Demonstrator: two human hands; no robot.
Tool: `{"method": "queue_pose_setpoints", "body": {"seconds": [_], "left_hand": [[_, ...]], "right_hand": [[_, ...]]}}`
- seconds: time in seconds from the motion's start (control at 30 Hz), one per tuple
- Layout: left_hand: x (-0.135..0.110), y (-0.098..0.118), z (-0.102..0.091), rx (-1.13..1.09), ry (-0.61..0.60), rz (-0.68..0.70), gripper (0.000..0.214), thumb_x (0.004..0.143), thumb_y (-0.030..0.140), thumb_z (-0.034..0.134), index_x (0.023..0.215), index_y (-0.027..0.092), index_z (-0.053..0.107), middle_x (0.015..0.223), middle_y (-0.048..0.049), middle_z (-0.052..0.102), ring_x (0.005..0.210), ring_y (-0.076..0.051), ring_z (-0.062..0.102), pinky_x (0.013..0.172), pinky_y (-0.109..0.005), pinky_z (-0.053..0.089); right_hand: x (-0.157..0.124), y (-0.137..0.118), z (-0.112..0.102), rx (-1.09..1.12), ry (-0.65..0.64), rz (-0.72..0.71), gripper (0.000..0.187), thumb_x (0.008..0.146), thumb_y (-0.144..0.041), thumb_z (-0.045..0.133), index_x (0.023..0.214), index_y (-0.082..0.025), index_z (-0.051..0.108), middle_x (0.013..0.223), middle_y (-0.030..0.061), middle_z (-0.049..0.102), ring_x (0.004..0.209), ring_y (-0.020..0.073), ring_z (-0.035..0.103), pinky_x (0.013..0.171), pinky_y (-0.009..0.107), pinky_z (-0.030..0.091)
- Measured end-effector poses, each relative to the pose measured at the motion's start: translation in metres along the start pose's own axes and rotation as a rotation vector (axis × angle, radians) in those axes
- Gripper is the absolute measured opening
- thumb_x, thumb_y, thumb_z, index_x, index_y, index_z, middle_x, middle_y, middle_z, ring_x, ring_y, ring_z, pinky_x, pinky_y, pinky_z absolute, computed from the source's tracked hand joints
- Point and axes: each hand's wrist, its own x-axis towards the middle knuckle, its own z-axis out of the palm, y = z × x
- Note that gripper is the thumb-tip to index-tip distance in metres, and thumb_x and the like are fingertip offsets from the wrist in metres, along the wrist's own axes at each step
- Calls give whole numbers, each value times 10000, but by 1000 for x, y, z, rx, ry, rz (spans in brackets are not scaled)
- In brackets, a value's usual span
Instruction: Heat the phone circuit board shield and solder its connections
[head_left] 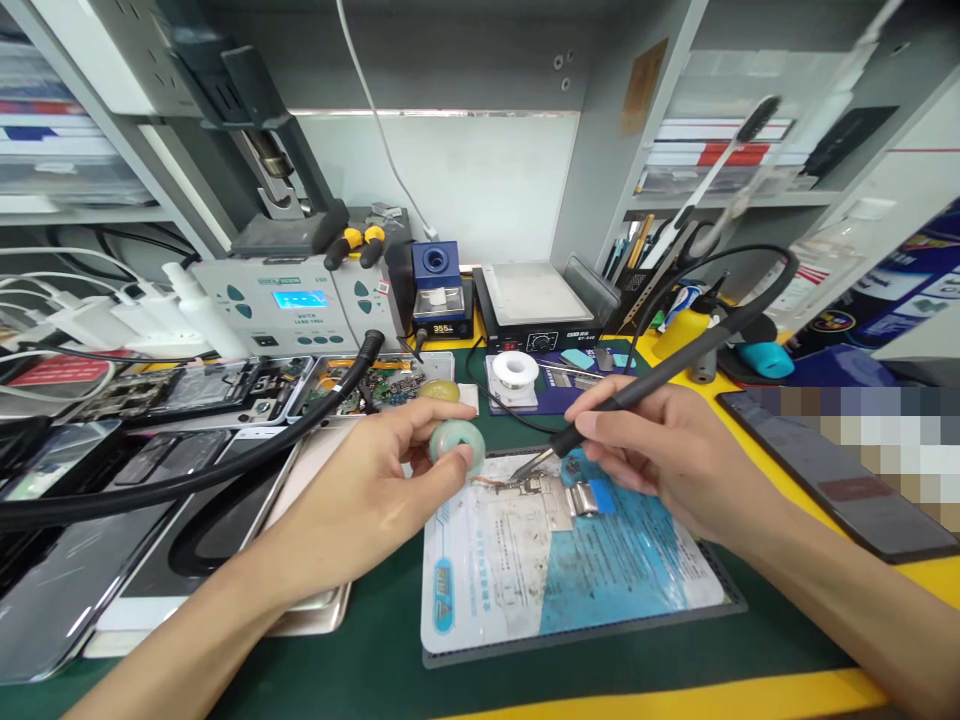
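My left hand (pixel 382 470) is closed around a small round pale-green spool (pixel 457 443), held just above the bench at centre. My right hand (pixel 660 445) grips a black soldering iron (pixel 660 378) like a pen; its metal tip (pixel 529 464) points down-left, close to the spool. Just below the tip a small circuit board (pixel 544 492) with metal shields lies on a white-and-blue work mat (pixel 555 560). The iron's black cable loops up and to the right.
At the back stand a grey rework station (pixel 296 305), a blue-topped soldering station (pixel 439 290) and a black hot plate (pixel 536 300). A solder reel (pixel 515 372) sits behind the mat. Phones and opened phone parts (pixel 187 470) crowd the left; a dark tablet (pixel 840 470) lies right.
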Motion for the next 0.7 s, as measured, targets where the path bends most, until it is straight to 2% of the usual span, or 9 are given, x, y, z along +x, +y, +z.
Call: {"method": "queue_pose_setpoints", "body": {"seconds": [0.13,0.33,0.5,0.7], "left_hand": [[-1,0,-1,2,-1,6,521,924,578,690,1328,249,677,839,-20,682,722,-176,546,612,-280,427],[2,1,-2,-102,4,-19,483,895,575,729,1253,251,708,1074,-47,753,812,-190,624,664,-299,422],[1,0,0,-70,9,-11,502,901,580,718,1276,246,701,1035,-51,759,792,-193,616,678,-313,431],[1,0,1,-58,0,4,437,911,552,711,1233,256,704,896,-21,727,750,-171,555,669,-294,419]], "right_hand": [[0,0,0,-2,0,-9,109,758,-260,834,762,-198,744,462,-45,497,389,85,392,367,237,182],[-1,1,-1,16,2,-6,72,742,-237,819,763,-206,757,454,-49,490,390,88,397,373,232,191],[-4,1,-2,6,-14,-5,56,738,-229,789,785,-200,777,434,-51,474,389,86,370,390,244,195],[-3,1,0,-26,-36,-22,55,708,-219,765,757,-195,770,411,-50,456,400,90,361,405,256,167]]}}
